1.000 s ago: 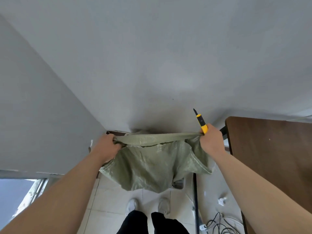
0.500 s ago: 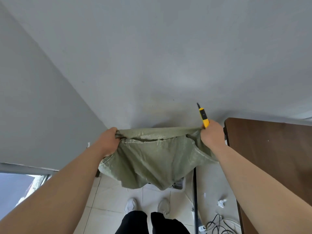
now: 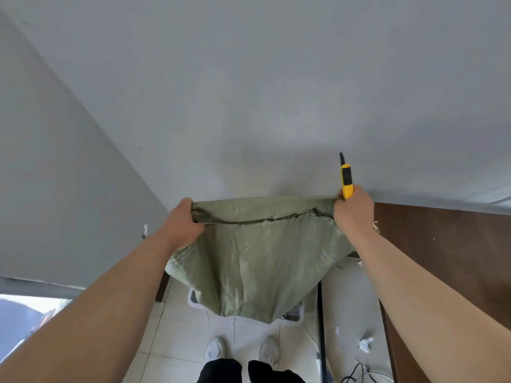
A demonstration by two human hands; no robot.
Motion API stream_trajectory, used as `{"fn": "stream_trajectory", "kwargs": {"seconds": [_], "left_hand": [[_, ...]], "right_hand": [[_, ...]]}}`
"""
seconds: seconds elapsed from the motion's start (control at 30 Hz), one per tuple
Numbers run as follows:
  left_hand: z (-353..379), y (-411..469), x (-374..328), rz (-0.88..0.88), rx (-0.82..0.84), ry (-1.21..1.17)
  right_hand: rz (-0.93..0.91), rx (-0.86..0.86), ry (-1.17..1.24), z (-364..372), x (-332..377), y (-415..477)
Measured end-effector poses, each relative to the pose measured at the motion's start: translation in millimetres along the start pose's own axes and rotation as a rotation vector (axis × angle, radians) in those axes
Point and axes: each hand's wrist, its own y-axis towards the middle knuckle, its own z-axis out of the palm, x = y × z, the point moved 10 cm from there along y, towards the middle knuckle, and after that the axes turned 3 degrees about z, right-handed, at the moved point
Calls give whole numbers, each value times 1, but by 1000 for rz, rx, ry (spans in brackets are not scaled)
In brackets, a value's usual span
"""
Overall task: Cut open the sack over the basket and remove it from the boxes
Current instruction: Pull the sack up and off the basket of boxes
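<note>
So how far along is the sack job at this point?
Mostly done: the green sack hangs limp, held up by the left hand and right hand, which also grips the yellow knife. No boxes visible. Left: discard the sack above the white basket.

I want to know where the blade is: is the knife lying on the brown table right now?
No, the yellow knife is gripped in the right hand, blade pointing up, while that hand also holds the green sack.

The person is wearing black trousers [image 3: 221, 371] and pale grey-white lace-up trainers [image 3: 215, 351]; both forearms are showing bare, with no sleeves, and the left hand [image 3: 184, 222] and right hand [image 3: 354, 210] are ungloved.
</note>
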Motion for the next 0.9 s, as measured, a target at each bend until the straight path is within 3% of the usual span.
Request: {"fn": "stream_trajectory", "kwargs": {"seconds": [0.07,0.13,0.23,0.43,0.73,0.9], "left_hand": [[-9,1,-5,28,-73,-59],[-5,0,-3,8,-36,-63],[2,0,1,13,40,136],[-4,-1,0,23,7,264],[-41,0,-34,136,-235,64],[-33,1,-20,32,-93,132]], "right_hand": [[-9,-57,74,-10,4,-1],[9,-41,91,-8,1,0],[46,63,-35,7,-9,1],[108,185,-107,28,-25,-5],[-14,-41,169,-19,22,1],[40,114,46,4,11,4]]}}
